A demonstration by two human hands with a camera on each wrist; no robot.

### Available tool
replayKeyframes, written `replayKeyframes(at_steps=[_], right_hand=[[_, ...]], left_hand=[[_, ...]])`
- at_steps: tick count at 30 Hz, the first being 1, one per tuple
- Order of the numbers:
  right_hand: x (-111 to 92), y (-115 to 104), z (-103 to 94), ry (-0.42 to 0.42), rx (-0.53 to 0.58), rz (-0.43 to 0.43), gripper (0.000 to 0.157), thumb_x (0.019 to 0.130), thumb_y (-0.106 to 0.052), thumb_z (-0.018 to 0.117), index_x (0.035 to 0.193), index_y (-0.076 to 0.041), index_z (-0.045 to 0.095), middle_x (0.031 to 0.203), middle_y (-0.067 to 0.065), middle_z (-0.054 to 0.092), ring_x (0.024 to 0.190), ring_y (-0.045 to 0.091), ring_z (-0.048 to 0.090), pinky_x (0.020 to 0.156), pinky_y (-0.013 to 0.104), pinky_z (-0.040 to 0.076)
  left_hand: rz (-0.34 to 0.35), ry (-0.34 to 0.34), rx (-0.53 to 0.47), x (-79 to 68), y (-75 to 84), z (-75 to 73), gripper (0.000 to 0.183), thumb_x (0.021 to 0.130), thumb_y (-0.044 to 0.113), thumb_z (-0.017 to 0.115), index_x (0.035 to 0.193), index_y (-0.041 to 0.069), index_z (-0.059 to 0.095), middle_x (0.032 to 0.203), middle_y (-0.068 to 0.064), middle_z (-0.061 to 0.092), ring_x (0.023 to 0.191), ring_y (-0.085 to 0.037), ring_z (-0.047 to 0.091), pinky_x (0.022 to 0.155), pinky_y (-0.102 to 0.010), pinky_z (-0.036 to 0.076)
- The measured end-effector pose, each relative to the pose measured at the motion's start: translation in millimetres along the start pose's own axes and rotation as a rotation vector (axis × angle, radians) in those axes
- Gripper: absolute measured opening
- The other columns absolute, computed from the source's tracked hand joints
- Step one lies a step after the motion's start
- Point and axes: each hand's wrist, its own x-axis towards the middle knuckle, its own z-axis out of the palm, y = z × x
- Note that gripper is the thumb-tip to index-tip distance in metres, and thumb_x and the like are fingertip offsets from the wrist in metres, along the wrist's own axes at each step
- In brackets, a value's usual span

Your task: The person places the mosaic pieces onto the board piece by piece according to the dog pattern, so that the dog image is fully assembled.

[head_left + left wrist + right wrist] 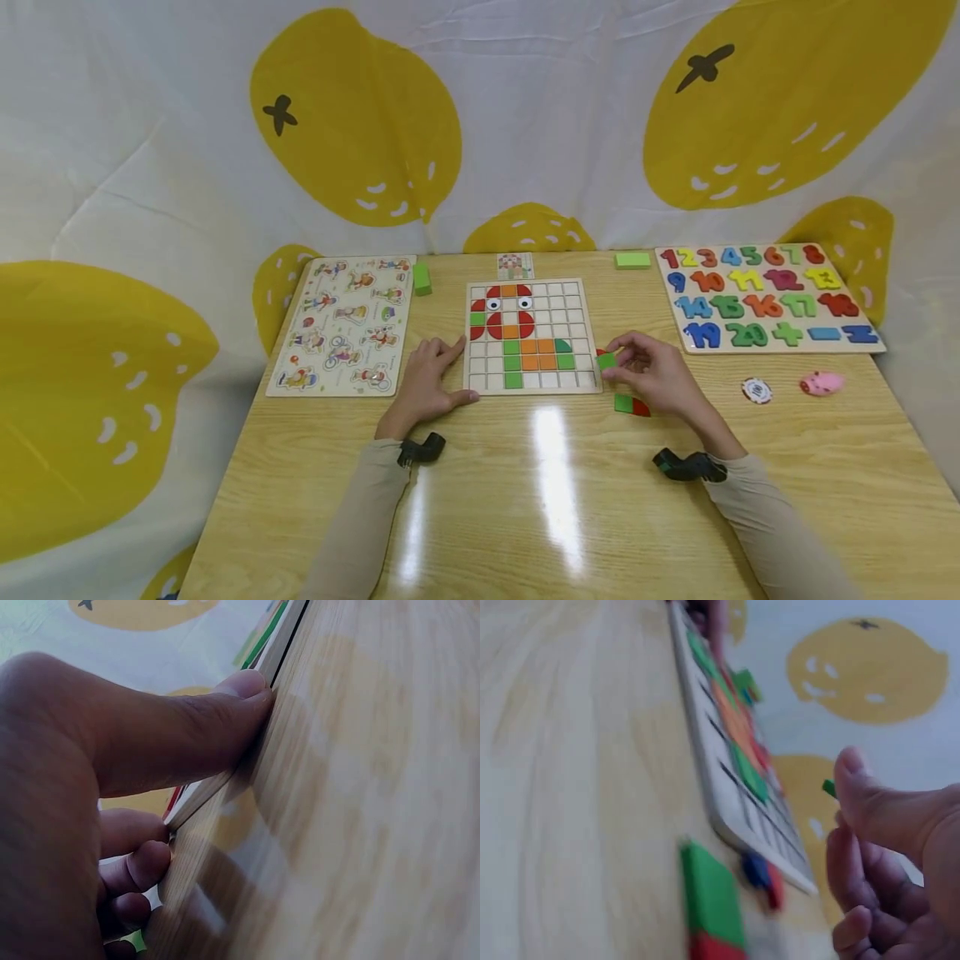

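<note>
A square wooden grid board (562,379) lies at the middle of the table, partly filled with red, orange and green tiles and two eye tiles. My left hand (427,375) braces its near left corner, thumb (217,727) along the front edge and forefinger at the left side. Just off the board's right edge, my right hand (654,371) pinches a small green tile (606,361) between thumb and fingers; only a sliver of that tile shows in the right wrist view. Below that hand lie a green tile (709,889) and a red tile (641,407), side by side.
A picture card (514,266) lies behind the board. Green blocks (422,279) (632,261) stand on either side of it. A figure puzzle (345,325) is at left, a number puzzle (765,296) at right. Nearer right are a poker chip (757,390) and a pink pig toy (821,383).
</note>
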Motion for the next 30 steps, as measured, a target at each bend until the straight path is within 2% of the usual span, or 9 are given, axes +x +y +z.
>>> replayKeyframes(at_steps=[3,7,11,15,19,22,25,30], right_hand=[[10.3,-2.7,22.6,0.019,-0.018,-0.064,0.034,0.077,-0.026,0.085,0.104,-0.013,0.069,0.085,0.001,0.065,0.073,0.014,0.06,0.063,0.022,0.047],[16.3,-2.6,41.3,0.026,-0.132,-0.154,0.039,0.068,-0.029,0.091,0.099,-0.013,0.073,0.082,0.002,0.06,0.072,0.016,0.053,0.063,0.025,0.041],[17.1,-2.9,47.4,0.014,-0.19,-0.17,0.042,0.064,-0.033,0.093,0.096,-0.015,0.075,0.084,0.002,0.056,0.073,0.017,0.05,0.064,0.026,0.038],[17.7,-3.5,48.5,0.006,-0.181,-0.178,0.035,0.067,-0.031,0.092,0.095,-0.016,0.076,0.086,0.0,0.058,0.074,0.016,0.051,0.065,0.026,0.039],[17.6,-6.0,47.7,-0.002,-0.153,-0.184,0.025,0.072,-0.028,0.089,0.09,-0.016,0.078,0.089,-0.002,0.062,0.075,0.014,0.054,0.065,0.026,0.041],[18.1,-7.2,43.5,-0.02,-0.139,-0.189,0.024,0.074,-0.03,0.088,0.091,-0.016,0.079,0.091,-0.001,0.064,0.075,0.016,0.055,0.064,0.026,0.041],[17.3,-6.4,28.7,-0.009,-0.154,-0.162,0.026,0.075,-0.03,0.087,0.095,-0.015,0.079,0.091,0.002,0.063,0.076,0.018,0.054,0.065,0.027,0.041],[12.5,4.7,-4.7,0.025,-0.255,-0.037,0.029,0.079,-0.023,0.084,0.106,-0.013,0.077,0.092,0.004,0.062,0.081,0.02,0.053,0.07,0.032,0.04]], left_hand=[[0.011,-0.003,-0.008,0.3,-0.5,1.6,0.1,0.071,0.062,0.078,0.152,0.018,0.041,0.1,0.0,0.044,0.09,-0.019,0.035,0.084,-0.037,0.029],[0.013,-0.015,-0.006,0.9,0.1,3.0,0.099,0.072,0.063,0.077,0.152,0.019,0.04,0.101,-0.001,0.043,0.091,-0.019,0.035,0.084,-0.037,0.029],[0.006,-0.018,0.001,0.9,0.8,2.2,0.099,0.071,0.063,0.077,0.152,0.019,0.04,0.1,-0.001,0.042,0.09,-0.019,0.034,0.082,-0.036,0.028],[-0.005,-0.016,0.006,0.3,0.2,-0.4,0.099,0.072,0.063,0.077,0.152,0.018,0.04,0.1,0.0,0.042,0.09,-0.019,0.034,0.082,-0.036,0.028],[-0.013,-0.015,0.0,0.3,0.8,-2.2,0.099,0.071,0.062,0.078,0.152,0.018,0.041,0.101,0.0,0.043,0.09,-0.019,0.035,0.083,-0.037,0.029],[-0.016,-0.014,-0.006,0.4,1.3,-2.5,0.099,0.07,0.061,0.079,0.152,0.018,0.041,0.101,0.0,0.044,0.09,-0.019,0.035,0.083,-0.037,0.029],[-0.012,-0.018,0.0,0.9,1.9,-1.6,0.1,0.07,0.062,0.078,0.152,0.019,0.04,0.102,0.0,0.044,0.091,-0.019,0.035,0.084,-0.037,0.029],[-0.003,-0.005,-0.004,0.1,2.4,-3.1,0.1,0.07,0.062,0.079,0.152,0.017,0.041,0.101,-0.001,0.044,0.09,-0.019,0.035,0.083,-0.038,0.029]])
